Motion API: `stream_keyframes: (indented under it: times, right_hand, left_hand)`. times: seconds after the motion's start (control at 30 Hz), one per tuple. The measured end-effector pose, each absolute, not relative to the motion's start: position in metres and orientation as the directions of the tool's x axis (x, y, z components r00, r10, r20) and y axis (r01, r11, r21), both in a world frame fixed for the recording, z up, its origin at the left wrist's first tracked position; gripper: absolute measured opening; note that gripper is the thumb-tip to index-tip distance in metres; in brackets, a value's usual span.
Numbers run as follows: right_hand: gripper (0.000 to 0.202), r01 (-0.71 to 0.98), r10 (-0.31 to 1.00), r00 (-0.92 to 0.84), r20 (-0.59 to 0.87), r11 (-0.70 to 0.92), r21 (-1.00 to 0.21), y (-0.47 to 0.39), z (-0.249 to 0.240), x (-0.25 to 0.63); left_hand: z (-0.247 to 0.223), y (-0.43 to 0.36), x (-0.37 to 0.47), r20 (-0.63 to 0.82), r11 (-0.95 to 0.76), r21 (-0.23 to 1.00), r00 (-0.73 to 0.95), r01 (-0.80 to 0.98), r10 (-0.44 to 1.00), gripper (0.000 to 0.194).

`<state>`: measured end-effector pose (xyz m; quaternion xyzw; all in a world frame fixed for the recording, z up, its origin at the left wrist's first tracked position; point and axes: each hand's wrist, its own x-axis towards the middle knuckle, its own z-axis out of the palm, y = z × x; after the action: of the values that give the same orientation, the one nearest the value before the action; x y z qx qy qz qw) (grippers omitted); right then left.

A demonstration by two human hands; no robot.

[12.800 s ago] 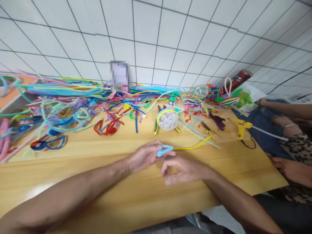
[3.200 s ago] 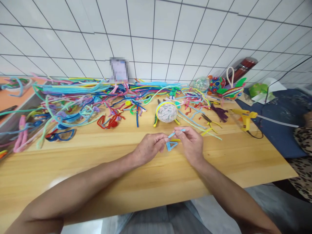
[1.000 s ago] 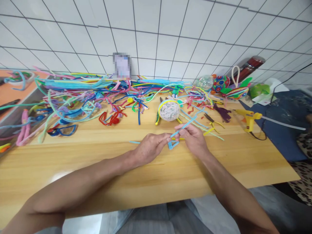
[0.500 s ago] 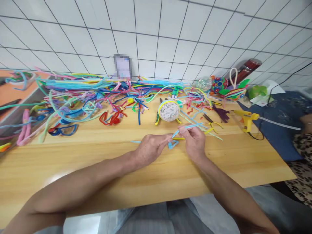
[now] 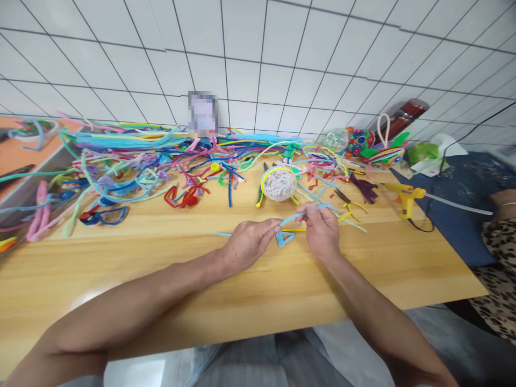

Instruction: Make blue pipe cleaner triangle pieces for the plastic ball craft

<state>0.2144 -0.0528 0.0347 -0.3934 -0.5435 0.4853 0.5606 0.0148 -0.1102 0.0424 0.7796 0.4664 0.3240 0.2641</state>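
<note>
The upright rectangle [image 5: 202,114] against the tiled wall [image 5: 250,32], upper middle of the frame, is blurred into blocks, so whatever it shows can't be read. A dark red cylinder [image 5: 408,114] leans at the upper right, too small from here to make out any marking.

The near edge of the wooden tabletop [image 5: 258,306] slants up from the lower left to a corner at the right, beside someone in a leopard-print garment [image 5: 497,279]. Plain wood shows between the forearms, and the heap of fuzzy strips [image 5: 129,138] runs along the wall side. A speckled ball [image 5: 279,185] sits just beyond the fingers, with small pliers [image 5: 343,198] and a yellow glue gun [image 5: 407,200] farther right.

Both forearms reach in from the lower corners and meet near the centre. The left hand [image 5: 245,247] pinches a light-blue strip [image 5: 291,218] between thumb and fingers; the right hand [image 5: 323,231] grips it farther along, the strip slanting up to the right between them. A blue triangle [image 5: 280,241] shows just below the left fingertips, beside a yellow strip [image 5: 296,229]; I can't tell whether the triangle touches the hand.
</note>
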Motion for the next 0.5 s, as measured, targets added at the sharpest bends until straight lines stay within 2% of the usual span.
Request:
stream_keyframes:
  times: [0.13, 0.23, 0.33, 0.5]
  right_hand:
    - [0.045, -0.053, 0.965, -0.08, 0.248, 0.245, -0.968, -0.052, 0.036, 0.219]
    - [0.046, -0.101, 0.952, -0.173, 0.254, 0.239, -0.966, -0.052, 0.042, 0.221]
    - [0.049, -0.046, 0.938, -0.27, 0.217, 0.212, -0.976, -0.055, 0.049, 0.219]
    - [0.053, 0.063, 0.949, -0.245, 0.2, 0.221, -0.973, -0.056, 0.049, 0.218]
  left_hand:
    - [0.043, -0.111, 0.014, 0.299, -0.462, 0.728, 0.372, 0.506, 0.879, 0.035]
    - [0.045, -0.111, 0.014, 0.287, -0.46, 0.735, 0.387, 0.498, 0.877, 0.035]
    - [0.046, -0.112, 0.014, 0.261, -0.436, 0.75, 0.383, 0.497, 0.886, 0.035]
    - [0.044, -0.111, 0.014, 0.261, -0.438, 0.754, 0.388, 0.49, 0.884, 0.034]
